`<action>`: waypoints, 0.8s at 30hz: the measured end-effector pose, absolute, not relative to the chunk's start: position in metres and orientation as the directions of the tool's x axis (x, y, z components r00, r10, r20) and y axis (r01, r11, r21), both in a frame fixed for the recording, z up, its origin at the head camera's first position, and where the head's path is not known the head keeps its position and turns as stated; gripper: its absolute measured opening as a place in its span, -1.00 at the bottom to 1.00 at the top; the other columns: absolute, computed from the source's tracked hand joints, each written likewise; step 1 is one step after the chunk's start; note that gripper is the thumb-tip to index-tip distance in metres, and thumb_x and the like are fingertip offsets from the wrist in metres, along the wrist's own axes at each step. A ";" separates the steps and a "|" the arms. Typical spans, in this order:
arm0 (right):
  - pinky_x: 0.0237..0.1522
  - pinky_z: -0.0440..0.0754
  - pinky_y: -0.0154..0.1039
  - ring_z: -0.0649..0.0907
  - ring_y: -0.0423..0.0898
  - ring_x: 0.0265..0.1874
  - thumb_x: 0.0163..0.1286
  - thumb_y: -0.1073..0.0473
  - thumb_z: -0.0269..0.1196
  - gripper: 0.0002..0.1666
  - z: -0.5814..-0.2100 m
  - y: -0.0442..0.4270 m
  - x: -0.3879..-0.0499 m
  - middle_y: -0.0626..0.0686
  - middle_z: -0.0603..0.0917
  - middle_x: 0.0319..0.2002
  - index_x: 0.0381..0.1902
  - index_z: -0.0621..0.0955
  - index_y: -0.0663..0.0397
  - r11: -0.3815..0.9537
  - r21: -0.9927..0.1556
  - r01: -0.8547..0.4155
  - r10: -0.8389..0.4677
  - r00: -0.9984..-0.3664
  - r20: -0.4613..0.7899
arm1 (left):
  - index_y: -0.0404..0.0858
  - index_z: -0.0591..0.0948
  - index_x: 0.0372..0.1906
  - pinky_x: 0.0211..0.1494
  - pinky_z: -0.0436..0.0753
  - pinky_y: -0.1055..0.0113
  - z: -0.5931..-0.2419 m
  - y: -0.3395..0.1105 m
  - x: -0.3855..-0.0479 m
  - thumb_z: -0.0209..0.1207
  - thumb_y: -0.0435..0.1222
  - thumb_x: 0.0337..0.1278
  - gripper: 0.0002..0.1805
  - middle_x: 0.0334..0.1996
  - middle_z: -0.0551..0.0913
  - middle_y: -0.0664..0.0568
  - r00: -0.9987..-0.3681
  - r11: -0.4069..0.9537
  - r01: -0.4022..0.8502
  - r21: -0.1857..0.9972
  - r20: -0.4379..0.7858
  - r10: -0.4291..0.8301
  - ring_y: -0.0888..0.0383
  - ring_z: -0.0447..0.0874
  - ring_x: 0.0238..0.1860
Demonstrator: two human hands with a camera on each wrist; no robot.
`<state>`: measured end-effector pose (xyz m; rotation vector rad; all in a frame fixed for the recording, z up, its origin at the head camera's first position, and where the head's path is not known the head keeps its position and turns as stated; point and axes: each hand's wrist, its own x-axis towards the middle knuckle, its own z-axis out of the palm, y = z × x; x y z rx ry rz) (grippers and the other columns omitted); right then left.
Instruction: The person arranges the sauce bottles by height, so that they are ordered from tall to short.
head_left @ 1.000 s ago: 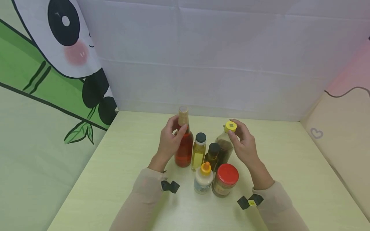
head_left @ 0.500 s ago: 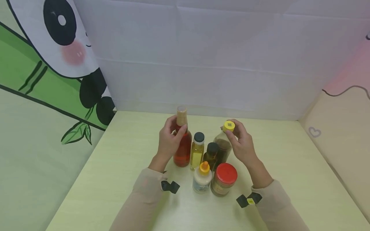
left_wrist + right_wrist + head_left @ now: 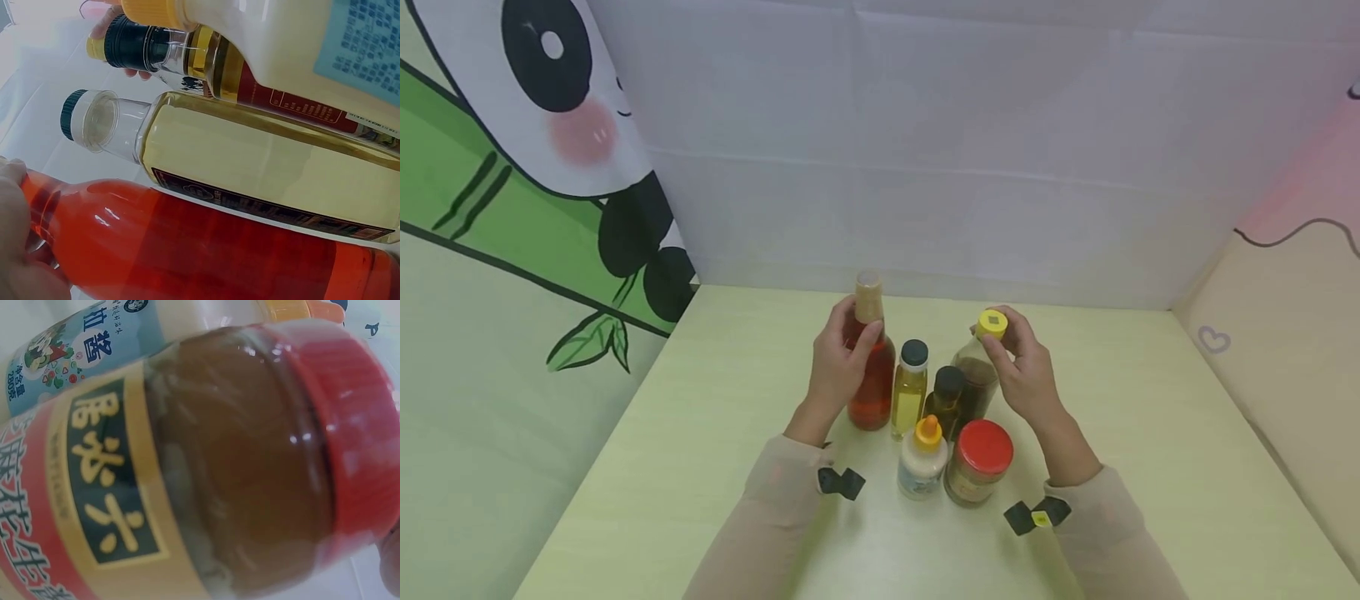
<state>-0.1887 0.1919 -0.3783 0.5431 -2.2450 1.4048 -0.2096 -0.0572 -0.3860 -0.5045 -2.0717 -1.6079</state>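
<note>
My left hand (image 3: 837, 362) grips the neck of a tall glass bottle of red liquid (image 3: 872, 387), upright on the table. My right hand (image 3: 1032, 377) holds a bottle of dark contents (image 3: 976, 379) by its yellow cap (image 3: 992, 323) and neck. Between them stand a slim bottle of pale yellow liquid (image 3: 269, 162) with a dark green cap and a smaller black-capped bottle (image 3: 945, 404). In front are a white squeeze bottle (image 3: 922, 462) with an orange tip and a red-lidded jar (image 3: 244, 456) of brown spread. The jar hides most of the right hand in the right wrist view.
The bottles and jar form a tight cluster mid-table. A pale wall sheet (image 3: 925, 167) rises behind the table's (image 3: 737, 367) back edge. A panda-painted panel (image 3: 550, 150) borders the left, and another painted panel (image 3: 1285, 350) the right.
The head view has shifted slightly, so the cluster appears a little further left. Both hands keep hold of the same bottles, and the arrangement looks the same.
</note>
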 end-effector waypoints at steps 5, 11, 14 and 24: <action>0.11 0.51 0.03 0.64 0.15 -0.01 0.43 0.40 0.14 -0.60 -0.379 0.191 -0.189 0.23 0.68 -0.12 0.19 0.39 0.28 0.421 -0.737 -0.530 -0.097 -0.834 0.544 | -0.49 0.37 0.22 -0.18 0.63 0.03 -0.386 -0.058 -0.210 0.16 -0.43 0.30 -0.56 -0.08 0.61 -0.35 -0.825 0.250 0.546 0.800 0.565 -0.005 -0.15 0.59 -0.20; 0.12 0.49 0.12 0.63 0.15 0.00 0.44 0.39 0.14 -0.60 -0.379 0.192 -0.189 0.23 0.67 -0.10 0.20 0.37 0.28 0.425 -0.739 -0.524 -0.100 -0.838 0.536 | -0.35 0.43 0.22 -0.25 0.61 0.17 -0.389 -0.059 -0.211 0.19 -0.33 0.31 -0.56 -0.12 0.65 -0.20 -0.813 0.229 0.564 0.793 0.581 -0.011 -0.01 0.59 -0.25; 0.11 0.49 0.10 0.63 0.13 -0.01 0.44 0.39 0.14 -0.60 -0.378 0.191 -0.188 0.23 0.68 -0.10 0.20 0.38 0.28 0.423 -0.736 -0.530 -0.098 -0.833 0.544 | -0.33 0.44 0.22 -0.29 0.58 0.26 -0.390 -0.059 -0.211 0.20 -0.30 0.31 -0.57 -0.14 0.65 -0.18 -0.805 0.229 0.574 0.786 0.593 -0.015 0.03 0.58 -0.28; 0.11 0.49 0.11 0.64 0.14 -0.02 0.44 0.40 0.14 -0.60 -0.378 0.190 -0.188 0.23 0.68 -0.11 0.19 0.38 0.28 0.420 -0.733 -0.534 -0.096 -0.830 0.549 | -0.34 0.51 0.18 -0.02 0.64 0.11 -0.392 -0.061 -0.213 0.29 -0.29 0.22 -0.54 -0.07 0.66 -0.18 -0.831 0.166 0.539 0.826 0.553 -0.059 -0.01 0.63 -0.12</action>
